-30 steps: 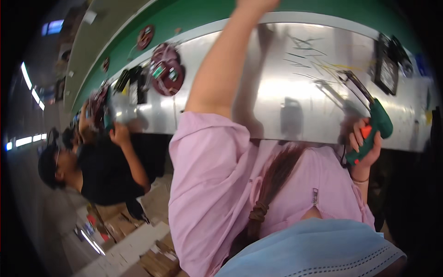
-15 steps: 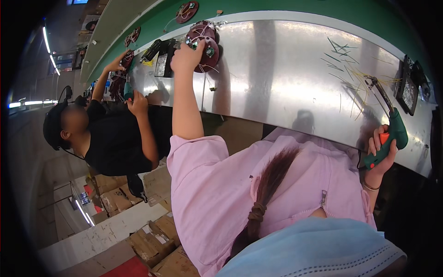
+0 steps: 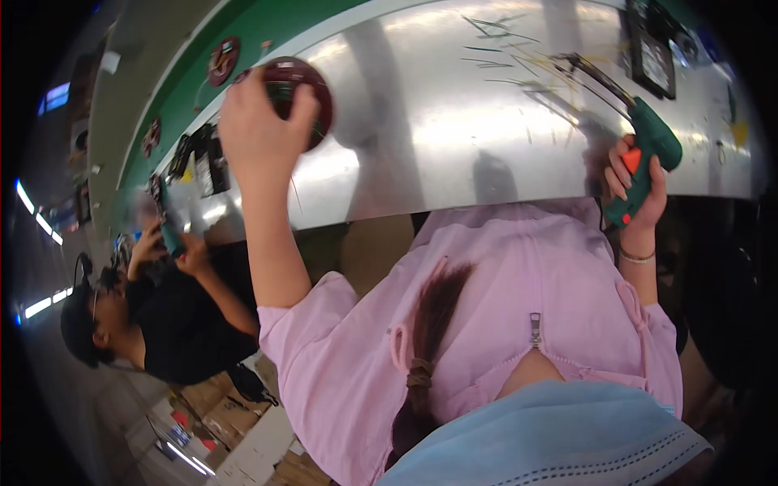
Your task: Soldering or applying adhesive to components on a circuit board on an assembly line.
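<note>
My left hand (image 3: 261,138) reaches far over the bench at the left, fingers and thumb curled round the rim of a dark red round disc (image 3: 321,101). Much of the disc lies behind the hand, and a thin wire hangs below my wrist. On the right, my right hand (image 3: 646,194) is wrapped round the handle of a green soldering gun (image 3: 656,138) with an orange trigger. Its long metal tip points up and left, over thin cut wires (image 3: 506,61) strewn on the metal bench top.
A black tray (image 3: 651,61) stands at the far right of the metal bench (image 3: 421,121). Another dark red disc (image 3: 223,61) rests on the green strip behind. At the left, a co-worker in black (image 3: 182,324) handles a green tool, near black trays (image 3: 212,166).
The view has swung, shifting the scene. My left hand has taken up a dark red disc, whose boards and wires showed before and are now mostly hidden. The right hand keeps the soldering gun.
</note>
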Action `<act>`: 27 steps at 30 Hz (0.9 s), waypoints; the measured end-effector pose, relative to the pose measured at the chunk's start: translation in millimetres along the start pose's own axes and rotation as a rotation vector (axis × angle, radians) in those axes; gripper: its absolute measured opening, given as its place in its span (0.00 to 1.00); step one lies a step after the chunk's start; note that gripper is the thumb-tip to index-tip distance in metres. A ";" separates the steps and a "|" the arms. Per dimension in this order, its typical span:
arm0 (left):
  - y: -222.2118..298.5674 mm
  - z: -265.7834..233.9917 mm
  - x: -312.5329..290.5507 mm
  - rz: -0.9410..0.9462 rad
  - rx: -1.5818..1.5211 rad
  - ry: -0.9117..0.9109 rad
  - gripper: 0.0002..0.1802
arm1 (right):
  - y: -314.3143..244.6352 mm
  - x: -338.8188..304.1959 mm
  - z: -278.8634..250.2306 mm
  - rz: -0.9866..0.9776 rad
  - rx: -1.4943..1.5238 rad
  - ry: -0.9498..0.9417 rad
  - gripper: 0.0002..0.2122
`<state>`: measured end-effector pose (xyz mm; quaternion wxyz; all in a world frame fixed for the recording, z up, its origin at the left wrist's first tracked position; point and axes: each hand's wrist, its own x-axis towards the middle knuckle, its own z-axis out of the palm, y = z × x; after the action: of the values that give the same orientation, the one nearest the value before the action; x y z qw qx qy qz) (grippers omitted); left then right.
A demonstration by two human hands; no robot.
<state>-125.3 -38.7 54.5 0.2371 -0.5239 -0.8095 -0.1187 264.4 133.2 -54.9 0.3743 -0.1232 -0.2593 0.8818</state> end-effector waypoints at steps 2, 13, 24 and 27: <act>52.5 -1.2 -5.6 0.201 -0.228 -0.143 0.25 | -0.9 1.4 0.5 0.000 0.006 -0.012 0.22; 147.7 33.5 -43.3 0.451 -0.514 -0.335 0.39 | -3.3 2.4 -2.3 0.010 -0.012 -0.063 0.22; 138.3 36.8 -96.2 -0.005 -0.680 -0.291 0.30 | -2.8 2.9 6.0 0.037 0.084 0.029 0.22; 143.2 39.5 -94.8 0.014 -0.644 -0.238 0.29 | 2.3 2.1 17.3 0.060 0.080 0.030 0.23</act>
<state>26.1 -35.8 -35.7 -0.0359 -0.5875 -0.7490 -0.3044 254.5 127.1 -41.7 0.3561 -0.1292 -0.2142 0.9003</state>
